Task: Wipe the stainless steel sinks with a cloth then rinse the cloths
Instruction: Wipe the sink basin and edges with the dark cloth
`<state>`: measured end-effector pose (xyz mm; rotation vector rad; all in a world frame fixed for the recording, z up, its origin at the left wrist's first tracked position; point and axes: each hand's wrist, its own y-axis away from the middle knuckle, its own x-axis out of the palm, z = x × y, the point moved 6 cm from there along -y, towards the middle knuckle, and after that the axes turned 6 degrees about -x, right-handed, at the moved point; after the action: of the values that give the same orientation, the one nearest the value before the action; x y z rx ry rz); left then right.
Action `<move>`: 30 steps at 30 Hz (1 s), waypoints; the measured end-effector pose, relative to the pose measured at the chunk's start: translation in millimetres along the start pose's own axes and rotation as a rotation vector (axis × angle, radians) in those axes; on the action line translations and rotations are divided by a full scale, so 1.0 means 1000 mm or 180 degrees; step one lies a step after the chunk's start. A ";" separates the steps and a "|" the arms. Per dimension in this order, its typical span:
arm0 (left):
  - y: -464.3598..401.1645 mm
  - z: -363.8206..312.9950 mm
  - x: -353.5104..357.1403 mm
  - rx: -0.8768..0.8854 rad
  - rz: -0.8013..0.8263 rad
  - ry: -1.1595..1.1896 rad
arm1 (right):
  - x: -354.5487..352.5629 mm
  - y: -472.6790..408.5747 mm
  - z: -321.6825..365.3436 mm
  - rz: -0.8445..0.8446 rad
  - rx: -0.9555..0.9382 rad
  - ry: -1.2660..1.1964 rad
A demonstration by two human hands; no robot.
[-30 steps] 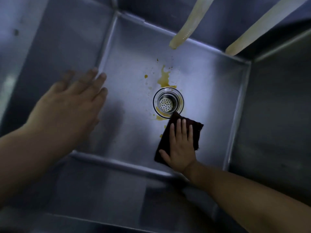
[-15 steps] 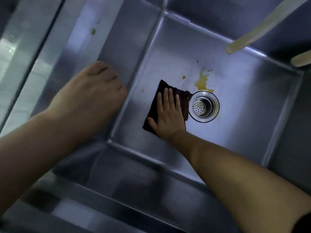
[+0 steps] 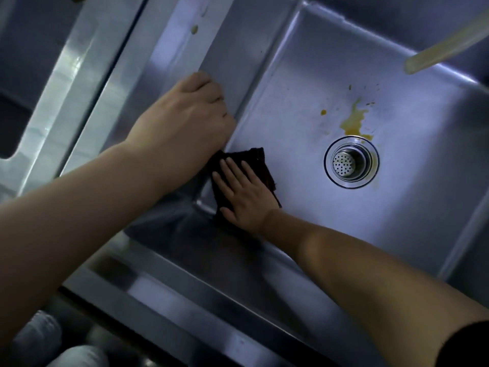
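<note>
Your right hand lies flat, fingers spread, pressing the dark cloth against the floor of the sink, in its near-left corner. Your left hand curls over the sink's left rim, bracing and holding nothing. You are in the wiping step, and rinsing looks some way off. The yellow stain just behind the drain is unwiped, so your next stroke probably needs to carry the cloth right across the floor to it, with steady pressure. Count: one cloth, one drain, one hose end, one main stain with a few small specks nearby.
</note>
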<state>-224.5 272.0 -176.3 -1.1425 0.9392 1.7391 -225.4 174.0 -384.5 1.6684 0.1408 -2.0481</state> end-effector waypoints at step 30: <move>0.000 -0.001 0.002 0.0054 0.0136 0.0137 | 0.007 0.076 -0.001 0.0202 -0.0788 0.0154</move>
<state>-224.9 271.5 -178.0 -1.1608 1.0095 1.7435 -192.3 105.5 -374.1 1.5491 0.3393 -1.8605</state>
